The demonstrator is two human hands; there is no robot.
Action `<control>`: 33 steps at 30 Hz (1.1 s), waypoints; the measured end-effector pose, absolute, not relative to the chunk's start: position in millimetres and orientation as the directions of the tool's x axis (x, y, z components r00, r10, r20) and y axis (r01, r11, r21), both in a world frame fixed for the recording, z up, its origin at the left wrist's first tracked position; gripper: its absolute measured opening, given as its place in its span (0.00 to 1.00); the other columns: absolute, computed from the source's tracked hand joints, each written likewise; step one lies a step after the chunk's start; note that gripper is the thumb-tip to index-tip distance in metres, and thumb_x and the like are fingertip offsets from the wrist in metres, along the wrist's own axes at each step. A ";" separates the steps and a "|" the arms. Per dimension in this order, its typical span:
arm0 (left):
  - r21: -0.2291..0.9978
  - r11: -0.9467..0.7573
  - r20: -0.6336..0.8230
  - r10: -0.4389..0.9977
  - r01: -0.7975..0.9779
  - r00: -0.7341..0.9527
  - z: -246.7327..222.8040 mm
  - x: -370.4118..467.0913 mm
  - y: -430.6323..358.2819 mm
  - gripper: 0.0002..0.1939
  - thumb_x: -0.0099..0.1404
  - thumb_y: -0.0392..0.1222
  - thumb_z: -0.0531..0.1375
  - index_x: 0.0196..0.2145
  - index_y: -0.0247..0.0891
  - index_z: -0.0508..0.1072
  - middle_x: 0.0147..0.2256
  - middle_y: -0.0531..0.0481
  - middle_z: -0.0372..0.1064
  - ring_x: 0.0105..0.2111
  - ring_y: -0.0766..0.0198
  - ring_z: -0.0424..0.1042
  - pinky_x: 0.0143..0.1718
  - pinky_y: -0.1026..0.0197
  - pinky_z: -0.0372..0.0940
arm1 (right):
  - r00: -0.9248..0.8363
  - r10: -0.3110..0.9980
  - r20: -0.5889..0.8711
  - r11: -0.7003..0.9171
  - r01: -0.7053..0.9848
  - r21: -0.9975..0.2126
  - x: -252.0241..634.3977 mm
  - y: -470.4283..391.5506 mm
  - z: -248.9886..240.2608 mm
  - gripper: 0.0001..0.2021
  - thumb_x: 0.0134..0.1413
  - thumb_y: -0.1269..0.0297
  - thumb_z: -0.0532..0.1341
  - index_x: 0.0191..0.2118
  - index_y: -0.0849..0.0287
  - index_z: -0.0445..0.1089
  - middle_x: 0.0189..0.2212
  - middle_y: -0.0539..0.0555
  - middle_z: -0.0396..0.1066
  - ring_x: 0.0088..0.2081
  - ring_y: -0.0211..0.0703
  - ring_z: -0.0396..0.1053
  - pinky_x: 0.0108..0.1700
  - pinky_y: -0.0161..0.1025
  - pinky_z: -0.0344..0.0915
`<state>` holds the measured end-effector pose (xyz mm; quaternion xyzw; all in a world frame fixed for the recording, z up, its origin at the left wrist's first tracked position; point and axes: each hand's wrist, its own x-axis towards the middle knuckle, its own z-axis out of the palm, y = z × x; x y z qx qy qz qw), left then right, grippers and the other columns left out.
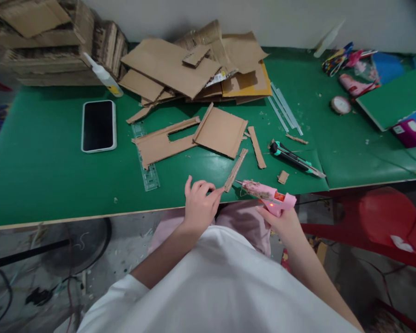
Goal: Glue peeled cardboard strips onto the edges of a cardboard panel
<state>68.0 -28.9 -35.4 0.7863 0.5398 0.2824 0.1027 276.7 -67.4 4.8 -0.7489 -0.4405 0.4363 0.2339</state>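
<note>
My right hand is wrapped round the handle of a pink hot glue gun with a small orange light lit. Its metal nozzle points left, close to the near end of a narrow cardboard strip. At that same end, the fingertips of my left hand grip the strip, while its other fingers are loosely bent. Beyond the strip lie a square cardboard panel with raised edge strips and a cardboard piece with a rectangular cutout. Another loose cardboard strip lies to the right.
A clear ruler lies partly under the cutout piece. Right of the glue gun are a utility knife and a cardboard scrap. Glue sticks, a phone, a glue bottle and piled cardboard stand farther back.
</note>
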 end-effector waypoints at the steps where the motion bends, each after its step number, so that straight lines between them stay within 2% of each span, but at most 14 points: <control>1: 0.467 -0.396 0.333 0.907 0.791 0.258 -35.8 67.9 -29.0 0.09 0.61 0.37 0.55 0.35 0.46 0.74 0.29 0.53 0.66 0.37 0.64 0.62 0.57 0.43 0.42 | 0.228 0.866 -0.446 -0.499 0.457 -0.736 276.0 -67.4 5.1 0.19 0.39 0.52 0.63 0.33 0.63 0.69 0.10 0.45 0.59 0.14 0.34 0.56 0.18 0.33 0.56; 9: 0.468 -0.397 0.343 0.905 0.790 0.252 -35.8 67.6 -28.5 0.08 0.61 0.37 0.55 0.35 0.46 0.74 0.29 0.53 0.66 0.37 0.64 0.62 0.57 0.43 0.42 | 0.243 0.880 -0.408 -0.474 0.497 -0.727 274.5 -67.0 4.4 0.16 0.39 0.54 0.63 0.32 0.62 0.69 0.10 0.45 0.59 0.14 0.35 0.57 0.18 0.33 0.56; 15: 0.472 -0.394 0.336 0.907 0.789 0.252 -35.1 67.8 -29.1 0.09 0.61 0.37 0.55 0.35 0.46 0.74 0.29 0.53 0.66 0.36 0.64 0.62 0.57 0.42 0.42 | 0.198 0.876 -0.440 -0.480 0.440 -0.758 276.2 -65.9 2.2 0.15 0.40 0.55 0.63 0.32 0.61 0.68 0.11 0.45 0.60 0.15 0.34 0.58 0.19 0.33 0.56; 17: 0.470 -0.392 0.335 0.908 0.791 0.251 -35.4 68.4 -28.8 0.09 0.61 0.37 0.55 0.35 0.47 0.74 0.29 0.53 0.66 0.36 0.64 0.62 0.57 0.43 0.42 | 0.196 0.864 -0.464 -0.503 0.350 -0.790 275.9 -66.6 0.8 0.15 0.39 0.55 0.64 0.32 0.61 0.67 0.11 0.44 0.60 0.14 0.34 0.57 0.17 0.32 0.55; 19: 0.466 -0.392 0.339 0.907 0.793 0.249 -36.5 68.8 -28.1 0.08 0.61 0.37 0.56 0.35 0.47 0.74 0.29 0.53 0.67 0.36 0.64 0.62 0.57 0.43 0.43 | 0.187 0.833 -0.520 -0.550 0.192 -0.813 275.8 -67.9 -1.0 0.15 0.38 0.55 0.65 0.30 0.60 0.66 0.10 0.44 0.60 0.12 0.32 0.55 0.15 0.31 0.51; 23: 0.482 -0.422 0.413 0.882 0.768 0.226 -41.0 65.7 -29.3 0.08 0.61 0.36 0.56 0.35 0.44 0.74 0.28 0.53 0.67 0.36 0.64 0.65 0.56 0.42 0.43 | 0.020 0.808 -0.589 -0.583 -0.115 -0.804 275.6 -69.3 -2.5 0.13 0.38 0.57 0.65 0.23 0.60 0.65 0.10 0.45 0.60 0.10 0.29 0.52 0.12 0.29 0.44; 26: 0.555 -0.484 0.516 0.838 0.677 0.176 -41.1 64.4 -36.9 0.08 0.60 0.33 0.57 0.37 0.39 0.73 0.28 0.52 0.69 0.33 0.66 0.67 0.53 0.48 0.52 | -0.004 0.846 -0.533 -0.516 -0.257 -0.817 273.5 -67.9 -1.2 0.11 0.38 0.59 0.65 0.27 0.61 0.69 0.19 0.50 0.69 0.11 0.28 0.55 0.12 0.30 0.47; 29: 0.679 -0.555 0.531 0.823 0.480 0.202 -33.3 75.8 -48.7 0.08 0.58 0.33 0.58 0.37 0.36 0.72 0.27 0.51 0.71 0.30 0.67 0.67 0.41 0.58 0.61 | 0.094 0.889 -0.448 -0.393 -0.345 -0.853 268.7 -65.1 -1.4 0.13 0.35 0.59 0.66 0.30 0.59 0.72 0.27 0.53 0.73 0.20 0.35 0.66 0.23 0.35 0.63; 31: 0.799 -0.513 0.420 0.850 0.313 0.318 -25.2 92.4 -55.4 0.08 0.58 0.36 0.59 0.38 0.35 0.71 0.30 0.49 0.72 0.32 0.66 0.68 0.38 0.62 0.62 | 0.209 0.902 -0.377 -0.300 -0.324 -0.897 263.6 -64.1 -2.9 0.14 0.32 0.60 0.67 0.31 0.58 0.72 0.31 0.54 0.74 0.31 0.42 0.70 0.34 0.38 0.67; 33: 0.920 -0.327 0.196 0.860 0.216 0.471 -17.9 112.2 -58.8 0.13 0.57 0.41 0.60 0.40 0.35 0.70 0.37 0.47 0.71 0.37 0.64 0.69 0.40 0.62 0.62 | 0.301 0.889 -0.344 -0.276 -0.245 -0.929 257.8 -65.2 -4.4 0.15 0.31 0.59 0.67 0.31 0.58 0.71 0.30 0.54 0.74 0.35 0.44 0.70 0.37 0.39 0.66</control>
